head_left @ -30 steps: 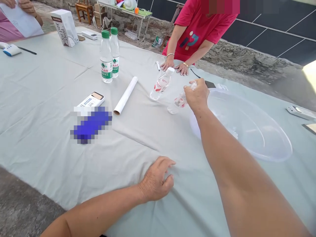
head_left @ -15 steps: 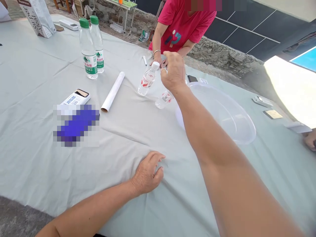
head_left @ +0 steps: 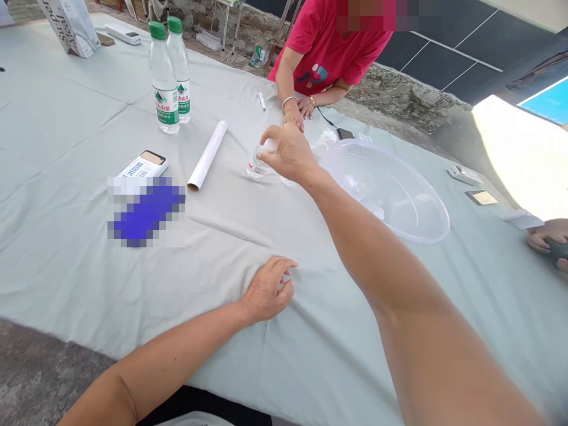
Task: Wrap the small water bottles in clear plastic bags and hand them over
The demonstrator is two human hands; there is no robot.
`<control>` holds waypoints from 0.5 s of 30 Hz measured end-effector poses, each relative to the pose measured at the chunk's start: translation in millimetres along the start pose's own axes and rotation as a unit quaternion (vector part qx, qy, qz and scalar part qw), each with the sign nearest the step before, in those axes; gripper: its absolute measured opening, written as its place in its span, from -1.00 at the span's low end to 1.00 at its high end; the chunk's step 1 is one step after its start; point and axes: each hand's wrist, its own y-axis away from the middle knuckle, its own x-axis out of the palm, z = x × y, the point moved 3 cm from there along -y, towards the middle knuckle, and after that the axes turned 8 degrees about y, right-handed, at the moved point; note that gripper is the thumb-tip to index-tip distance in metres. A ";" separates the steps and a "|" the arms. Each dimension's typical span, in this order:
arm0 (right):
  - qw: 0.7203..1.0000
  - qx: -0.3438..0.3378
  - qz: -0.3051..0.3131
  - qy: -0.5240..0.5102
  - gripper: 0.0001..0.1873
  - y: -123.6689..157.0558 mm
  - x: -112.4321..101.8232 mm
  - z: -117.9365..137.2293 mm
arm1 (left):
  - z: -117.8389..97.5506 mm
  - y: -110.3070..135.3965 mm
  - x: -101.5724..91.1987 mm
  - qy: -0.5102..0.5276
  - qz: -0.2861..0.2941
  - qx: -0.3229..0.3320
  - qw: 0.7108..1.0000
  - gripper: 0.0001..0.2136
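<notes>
My right hand [head_left: 290,151] is stretched far over the table, its thumb and fingers closed around the white cap of a small clear water bottle [head_left: 256,169]. The bottle stands on the cloth, its upper part largely covered by the hand. Behind my wrist, only a bit of a second small bottle [head_left: 288,181] shows. My left hand [head_left: 268,290] rests on the grey-green tablecloth [head_left: 213,260] near me, fingers loosely bent and thumb apart, with nothing in it.
A clear plastic basin [head_left: 403,195] lies under and beside my right forearm. Left of the bottle are a white roll [head_left: 207,155], two green-capped water bottles [head_left: 166,106] and a white boxy device [head_left: 144,168]. Across the table a person in a pink shirt [head_left: 326,53] leans on the edge.
My right hand has come down and left from above the bottles onto the cap of the left small bottle. My left hand stays on the cloth. The view has shifted slightly.
</notes>
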 end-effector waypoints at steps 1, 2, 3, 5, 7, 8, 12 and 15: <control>1.000 -0.005 0.007 -0.005 -0.77 13.3 -5.2 6.7 | -0.3 -0.2 -0.3 -0.003 0.002 0.000 1.000 -0.67; 1.000 -0.007 0.019 -0.010 -0.78 26.2 -10.4 14.0 | -0.7 -0.4 -0.6 -0.006 0.005 0.000 1.000 -0.68; 0.999 -0.008 0.034 -0.015 -0.79 38.7 -15.1 21.8 | -1.3 -0.3 -0.8 -0.011 0.010 0.000 1.000 -0.69; 0.998 -0.012 0.061 -0.025 -0.79 62.0 -22.3 38.8 | -2.3 0.7 -0.6 -0.032 0.027 -0.001 0.999 -0.72; 0.997 -0.013 0.074 -0.030 -0.78 81.2 -26.2 54.9 | -2.9 3.9 1.6 -0.072 0.065 0.003 0.995 -0.73; 0.997 -0.013 0.076 -0.033 -0.76 88.5 -27.6 61.1 | -3.3 6.4 3.6 -0.099 0.094 0.014 0.991 -0.73; 0.995 -0.011 0.072 -0.070 -0.64 94.5 -40.8 53.6 | -5.2 20.9 14.6 -0.225 0.223 0.104 0.943 -0.79; 0.994 0.070 -0.023 -0.078 -0.64 81.4 -69.1 -9.3 | -6.4 29.1 20.0 -0.307 0.265 0.152 0.901 -0.86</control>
